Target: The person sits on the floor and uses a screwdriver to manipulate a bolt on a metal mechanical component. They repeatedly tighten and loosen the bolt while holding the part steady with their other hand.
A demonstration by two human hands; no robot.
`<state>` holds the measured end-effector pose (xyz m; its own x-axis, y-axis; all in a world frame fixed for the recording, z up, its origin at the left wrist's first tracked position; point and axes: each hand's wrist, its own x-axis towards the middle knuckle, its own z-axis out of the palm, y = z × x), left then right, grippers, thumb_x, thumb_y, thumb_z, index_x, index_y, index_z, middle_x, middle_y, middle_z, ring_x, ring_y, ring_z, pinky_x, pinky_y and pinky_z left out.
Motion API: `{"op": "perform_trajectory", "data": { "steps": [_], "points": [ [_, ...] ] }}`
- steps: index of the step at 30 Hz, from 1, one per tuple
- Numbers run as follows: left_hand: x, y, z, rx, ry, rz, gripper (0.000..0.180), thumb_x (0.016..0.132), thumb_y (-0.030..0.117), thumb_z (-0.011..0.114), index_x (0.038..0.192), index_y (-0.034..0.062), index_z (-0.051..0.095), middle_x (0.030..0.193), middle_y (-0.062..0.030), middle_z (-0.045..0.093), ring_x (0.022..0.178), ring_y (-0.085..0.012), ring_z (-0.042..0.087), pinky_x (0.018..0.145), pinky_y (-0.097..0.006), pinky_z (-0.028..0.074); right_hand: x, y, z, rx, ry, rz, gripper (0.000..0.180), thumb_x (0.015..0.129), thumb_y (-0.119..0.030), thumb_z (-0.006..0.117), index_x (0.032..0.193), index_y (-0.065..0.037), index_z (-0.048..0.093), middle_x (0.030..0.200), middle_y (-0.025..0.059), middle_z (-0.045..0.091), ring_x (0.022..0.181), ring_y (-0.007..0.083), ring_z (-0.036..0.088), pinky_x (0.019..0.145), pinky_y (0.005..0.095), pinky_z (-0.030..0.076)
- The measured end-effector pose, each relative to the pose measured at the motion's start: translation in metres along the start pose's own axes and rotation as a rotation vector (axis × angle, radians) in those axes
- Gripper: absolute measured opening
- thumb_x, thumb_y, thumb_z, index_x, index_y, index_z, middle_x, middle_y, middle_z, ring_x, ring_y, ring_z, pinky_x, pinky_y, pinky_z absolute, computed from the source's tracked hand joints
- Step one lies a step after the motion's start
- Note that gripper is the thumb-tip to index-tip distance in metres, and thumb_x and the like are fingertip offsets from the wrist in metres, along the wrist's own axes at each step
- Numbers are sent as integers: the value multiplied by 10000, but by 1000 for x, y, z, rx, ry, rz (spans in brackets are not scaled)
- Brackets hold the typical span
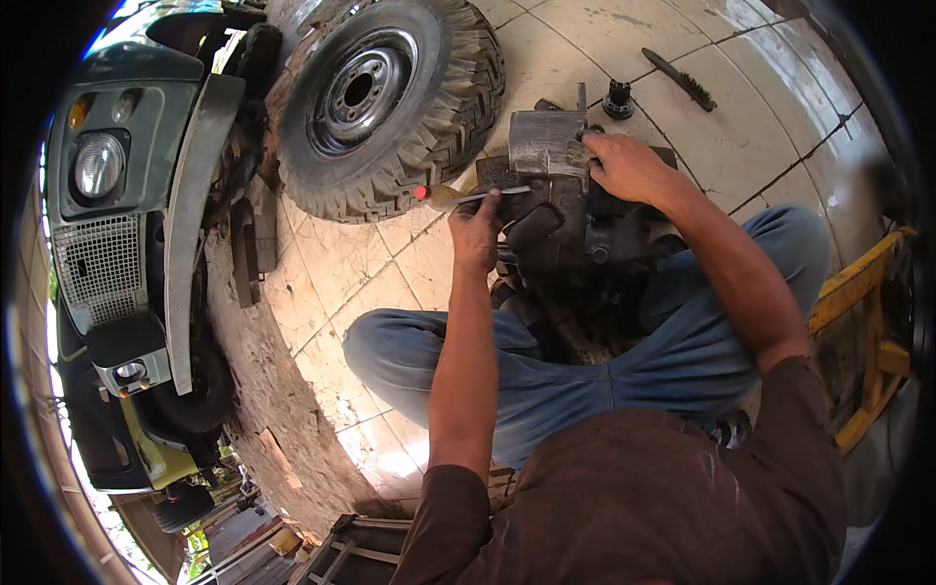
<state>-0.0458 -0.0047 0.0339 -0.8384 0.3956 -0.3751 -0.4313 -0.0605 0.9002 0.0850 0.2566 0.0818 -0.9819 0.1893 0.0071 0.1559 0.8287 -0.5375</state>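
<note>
Between my bent legs stands a dark, greasy gearbox (570, 219) with a paler grey metal drum-shaped part on its far side. My left hand (475, 232) is closed around a screwdriver (444, 196), which has a yellowish handle with a red end. Its thin shaft points right, over the near left part of the gearbox; whether the tip touches the metal I cannot tell. My right hand (624, 168) lies at the upper right of the gearbox, fingers curled over the edge of the grey part.
A big knobbly tyre on its rim (390, 107) lies beyond my left hand. Past the gearbox are a small black flanged part (617, 100) and a wire brush (680, 80) on the tiles. A green vehicle (127, 195) stands left, a yellow frame (863, 322) right.
</note>
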Motion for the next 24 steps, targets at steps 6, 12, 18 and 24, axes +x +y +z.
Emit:
{"op": "perform_trajectory", "data": {
  "steps": [6,12,18,24],
  "points": [
    [18,-5,-42,-309,456,157,143,976,33,659,1075,-71,658,1013,-160,713,826,-264,727,771,-385,647,4,0,5,-27,15,-64,318,883,-153,653,1142,12,572,1103,239,673,1079,433,628,909,533,505],
    [-1,6,9,-63,-46,0,308,951,72,716,1204,-53,593,1157,-158,671,1004,-282,698,901,-450,611,1,0,-4,-11,-35,13,330,880,-144,645,1166,8,584,1114,246,672,1079,436,628,914,530,508],
    [23,-2,-39,-247,417,218,277,963,62,696,1197,-53,602,1134,-173,676,966,-298,707,903,-454,613,4,-1,5,-4,21,-46,310,874,-139,651,1136,11,584,1074,241,680,1040,443,637,889,539,512],
    [12,10,3,-35,19,31,278,944,54,720,1175,-64,620,1129,-142,678,994,-258,692,872,-410,626,5,-1,-5,-11,-32,25,301,870,-138,657,1123,8,582,1085,240,674,1067,433,631,903,534,511]
  ]
}}
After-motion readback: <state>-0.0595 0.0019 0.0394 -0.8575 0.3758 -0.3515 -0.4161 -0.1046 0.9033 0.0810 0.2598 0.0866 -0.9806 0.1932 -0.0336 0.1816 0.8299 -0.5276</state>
